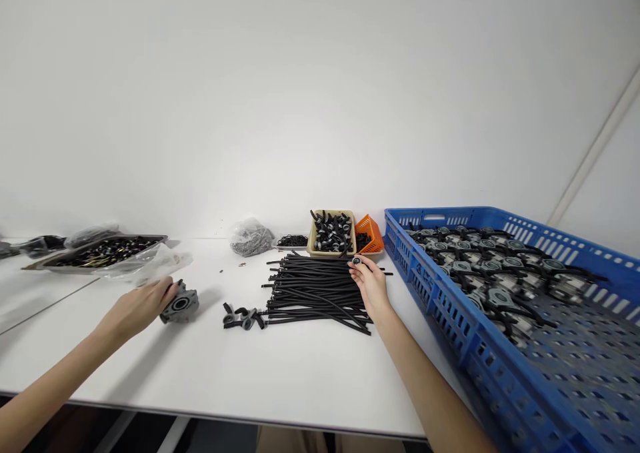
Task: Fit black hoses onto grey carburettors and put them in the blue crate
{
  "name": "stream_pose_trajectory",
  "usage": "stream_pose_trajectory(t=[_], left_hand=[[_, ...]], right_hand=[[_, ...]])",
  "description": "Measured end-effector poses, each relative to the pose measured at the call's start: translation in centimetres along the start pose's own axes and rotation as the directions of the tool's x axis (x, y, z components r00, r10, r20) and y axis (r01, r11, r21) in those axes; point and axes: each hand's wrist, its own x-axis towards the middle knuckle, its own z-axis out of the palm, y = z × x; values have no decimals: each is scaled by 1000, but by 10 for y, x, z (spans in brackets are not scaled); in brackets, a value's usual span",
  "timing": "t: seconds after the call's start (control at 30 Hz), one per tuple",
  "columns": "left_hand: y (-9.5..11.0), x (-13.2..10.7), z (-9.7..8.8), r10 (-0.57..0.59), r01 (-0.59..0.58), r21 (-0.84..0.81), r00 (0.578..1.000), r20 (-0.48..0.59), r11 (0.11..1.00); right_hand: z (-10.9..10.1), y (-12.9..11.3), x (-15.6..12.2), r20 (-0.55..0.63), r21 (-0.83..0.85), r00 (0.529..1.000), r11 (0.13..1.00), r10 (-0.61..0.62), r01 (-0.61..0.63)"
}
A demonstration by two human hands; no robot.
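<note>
My left hand [137,310] grips a grey cast-metal fitting [181,303] with a round black-lined bore, resting at or just above the white table [210,373]. My right hand [370,283] pinches a small black-and-grey ring fitting [357,260] between its fingertips, at the far end of a pile of loose black rubber hoses [315,296]. The hand lies partly over the hoses. Between the hands, a small grey fitting with short black tubes [243,318] lies beside the pile, to its left.
A blue perforated plastic crate [430,286] of assembled grey fittings with black tubes fills the right. At the back stand a beige tray [331,232] of ring fittings, an orange basket [369,234], and a clear bag of small parts [251,238]. A metal tray [105,253] of dark parts sits far left.
</note>
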Motion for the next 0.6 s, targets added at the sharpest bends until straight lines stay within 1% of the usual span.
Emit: stream_pose_trajectory(t=[0.07, 0.13, 0.2, 0.23, 0.27, 0.3, 0.33, 0.4, 0.47, 0.5, 0.6], left_hand=[[19, -7, -12, 81, -81, -20, 997, -15, 997], [49, -17, -25, 138, -142, -67, 989, -55, 988], [89, -26, -36, 197, -208, -127, 976, -97, 970], [111, -30, -41, 247, -263, -163, 962, -114, 951], [133, -34, -44, 318, -336, -194, 940, -121, 922], [155, -36, -45, 411, -435, -214, 899, -149, 874], [177, -37, -44, 514, -550, -211, 833, -203, 808], [215, -37, -39, 662, -737, -132, 659, -358, 662], [246, -34, -29, 738, -843, -33, 488, -466, 537], [258, -31, -24, 752, -872, -14, 430, -500, 489], [285, -20, -9, 745, -915, -5, 332, -579, 404]], right_hand=[[1, 0, -1, 8, -1, 1000, 1000, 13, -13], [2, 0, -3, 18, -6, 1000, 1000, 21, -21], [3, 1, -5, 27, -18, 999, 999, 28, -27], [3, 1, -6, 30, -25, 999, 999, 31, -30], [4, 1, -7, 30, -33, 999, 999, 34, -33], [3, 1, -7, 30, -41, 999, 999, 36, -35], [3, 1, -7, 28, -49, 999, 998, 35, -34], [2, 1, -6, 26, -68, 999, 997, 29, -27], [1, 1, -4, 30, -80, 999, 997, 19, -16], [1, 1, -3, 32, -81, 999, 997, 14, -11], [0, -1, -1, 38, -78, 999, 997, -7, 10]])
